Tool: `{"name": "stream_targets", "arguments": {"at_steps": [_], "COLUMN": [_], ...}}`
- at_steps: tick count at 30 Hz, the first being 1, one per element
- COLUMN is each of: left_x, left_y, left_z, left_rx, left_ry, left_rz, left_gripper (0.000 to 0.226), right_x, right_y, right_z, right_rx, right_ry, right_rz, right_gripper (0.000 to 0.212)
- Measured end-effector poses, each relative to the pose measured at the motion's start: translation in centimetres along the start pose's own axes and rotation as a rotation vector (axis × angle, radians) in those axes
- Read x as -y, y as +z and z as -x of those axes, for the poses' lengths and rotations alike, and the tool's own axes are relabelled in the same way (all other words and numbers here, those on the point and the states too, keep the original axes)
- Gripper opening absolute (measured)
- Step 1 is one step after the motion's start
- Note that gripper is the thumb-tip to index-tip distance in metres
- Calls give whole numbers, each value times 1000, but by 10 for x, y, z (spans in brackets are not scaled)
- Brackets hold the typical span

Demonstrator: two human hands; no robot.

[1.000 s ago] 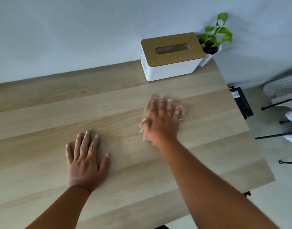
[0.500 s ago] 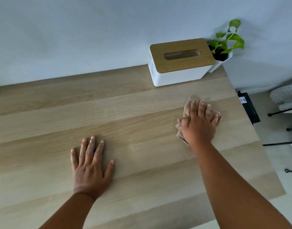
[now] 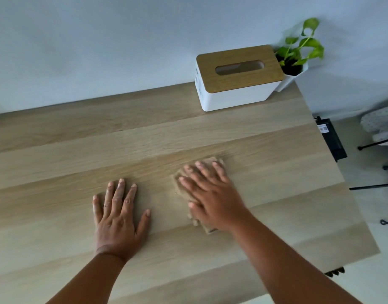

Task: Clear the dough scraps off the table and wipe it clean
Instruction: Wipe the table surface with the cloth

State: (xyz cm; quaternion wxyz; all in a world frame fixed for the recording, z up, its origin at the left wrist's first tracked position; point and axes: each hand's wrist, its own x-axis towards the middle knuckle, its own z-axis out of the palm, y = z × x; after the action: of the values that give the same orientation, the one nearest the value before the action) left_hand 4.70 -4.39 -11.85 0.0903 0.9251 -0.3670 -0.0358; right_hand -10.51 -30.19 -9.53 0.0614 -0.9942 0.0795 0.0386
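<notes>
My right hand (image 3: 212,196) lies flat, fingers spread, pressing a beige cloth (image 3: 180,183) onto the light wooden table (image 3: 276,172) near its middle. Only the cloth's edges show around the hand, at the fingertips and below the thumb. My left hand (image 3: 118,218) rests palm down on the bare wood to the left of the cloth, a short gap away, holding nothing. I see no dough scraps on the visible tabletop.
A white tissue box with a wooden lid (image 3: 239,77) stands at the back right against the wall, with a small potted plant (image 3: 298,58) beside it. The table's right edge drops to a floor with a black device (image 3: 332,139) and dark metal chair legs (image 3: 373,186).
My right hand has slid the cloth back leftward and toward me, after sweeping right half a second ago. My left hand has stayed planted on the wood.
</notes>
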Motion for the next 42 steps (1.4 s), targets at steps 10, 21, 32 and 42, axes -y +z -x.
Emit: {"name": "stream_targets", "arguments": {"at_steps": [10, 21, 32, 42], "left_x": [0, -3, 1, 1], "left_y": [0, -2, 3, 1], "left_z": [-1, -1, -1, -1], "left_rx": [1, -29, -6, -4], "left_ry": [0, -2, -4, -4], "left_rz": [-3, 14, -3, 18], "left_gripper": [77, 77, 76, 76], "right_x": [-76, 60, -137, 53], "right_y": [-14, 17, -15, 1], "right_z": [-7, 63, 91, 25], "right_rx": [44, -9, 45, 22], "right_ry": [918, 166, 1072, 466], "right_rz": [-16, -97, -60, -75], "right_gripper": [77, 75, 75, 73]}}
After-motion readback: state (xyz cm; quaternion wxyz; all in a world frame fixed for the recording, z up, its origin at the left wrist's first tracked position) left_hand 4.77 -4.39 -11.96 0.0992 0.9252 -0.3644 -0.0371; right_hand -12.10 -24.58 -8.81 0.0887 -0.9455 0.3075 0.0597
